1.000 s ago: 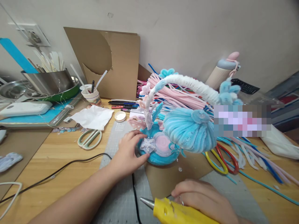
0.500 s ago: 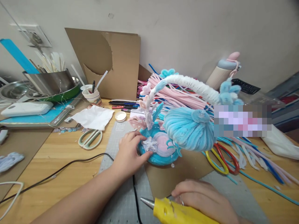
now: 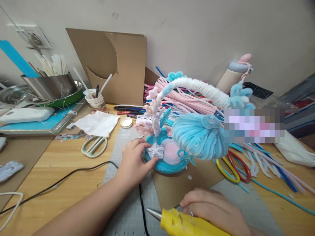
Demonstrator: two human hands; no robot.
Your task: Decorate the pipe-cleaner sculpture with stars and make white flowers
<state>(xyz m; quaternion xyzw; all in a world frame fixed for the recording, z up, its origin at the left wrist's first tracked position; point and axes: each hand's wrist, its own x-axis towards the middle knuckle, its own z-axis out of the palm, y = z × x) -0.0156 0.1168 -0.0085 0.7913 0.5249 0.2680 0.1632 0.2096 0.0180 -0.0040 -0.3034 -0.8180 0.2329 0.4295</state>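
Note:
My left hand [image 3: 135, 157] has its thumb and fingers closed about a pale lilac star [image 3: 156, 150] dotted with pearl beads. The star lies on the left part of a round blue pipe-cleaner base [image 3: 169, 167], beside a pink and lilac disc [image 3: 172, 152]. From the base rises a white fuzzy arch [image 3: 199, 88], and a blue pleated shell [image 3: 199, 136] stands at its right side. Below, my right hand [image 3: 214, 208] is wrapped on a yellow hot glue gun [image 3: 189, 224], its metal nozzle pointing left. Part of the grip is out of frame.
Red and yellow scissors [image 3: 233, 167] lie right of the base, pale green scissors [image 3: 94, 146] to the left. A black cord [image 3: 81, 168] crosses the table. Pink pipe cleaners [image 3: 187, 101] heap behind; a paper cup [image 3: 95, 99] stands near leaning cardboard [image 3: 130, 65].
The view has shifted slightly. A clear bead hanging from the shell has swung a little to the right. Both hands keep nearly the same place and grip.

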